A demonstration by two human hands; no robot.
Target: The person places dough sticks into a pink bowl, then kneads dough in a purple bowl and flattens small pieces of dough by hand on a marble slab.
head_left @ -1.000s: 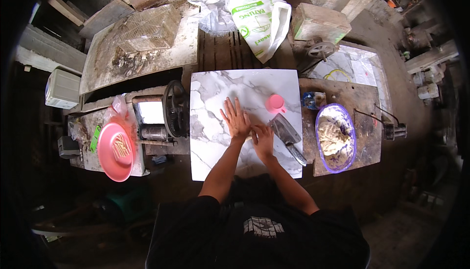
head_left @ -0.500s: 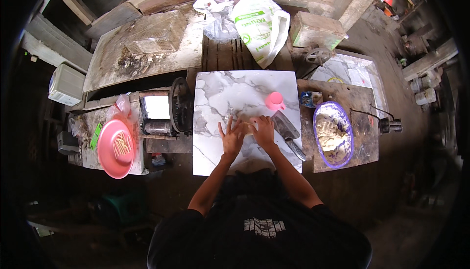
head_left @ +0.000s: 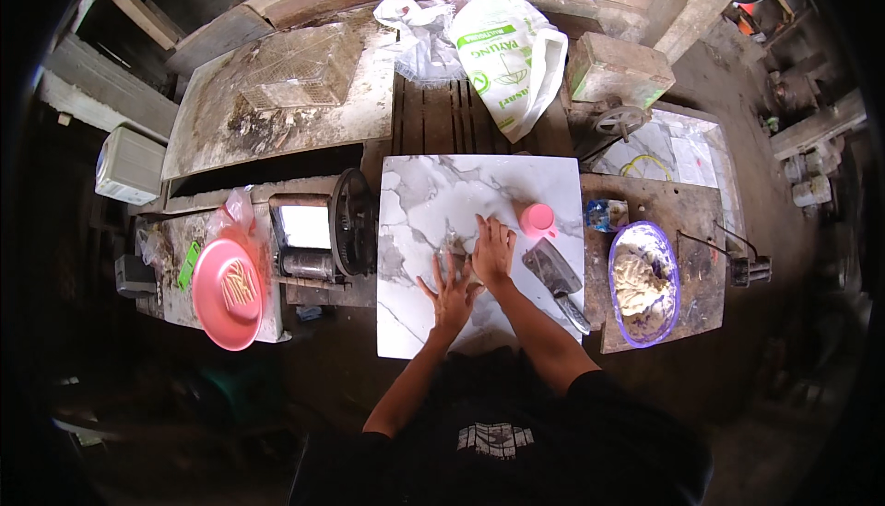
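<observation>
My left hand (head_left: 450,294) lies on the white-and-grey marbled board (head_left: 419,197) with its fingers spread. Ahead of it and to the right, my right hand (head_left: 495,253) rests palm down, fingers stretched forward. A bit of something pale shows between the two hands; most of it is hidden under them, so its shape is unclear. Right of my right hand lie a broad-bladed cleaver (head_left: 553,268), its handle toward me, and a pink cup (head_left: 537,220) just beyond the blade.
Right of the board, a purple-rimmed tub (head_left: 678,280) holds a lump of pale dough (head_left: 636,287). A pink basin (head_left: 210,308) with several pale dough strips (head_left: 240,283) stands at left. Between them is a hand-wheel machine (head_left: 350,220). A white-and-green bag (head_left: 507,64) stands behind.
My left hand has slid slightly toward me, while my right hand has moved forward and a little left. The whole view has shifted slightly.
</observation>
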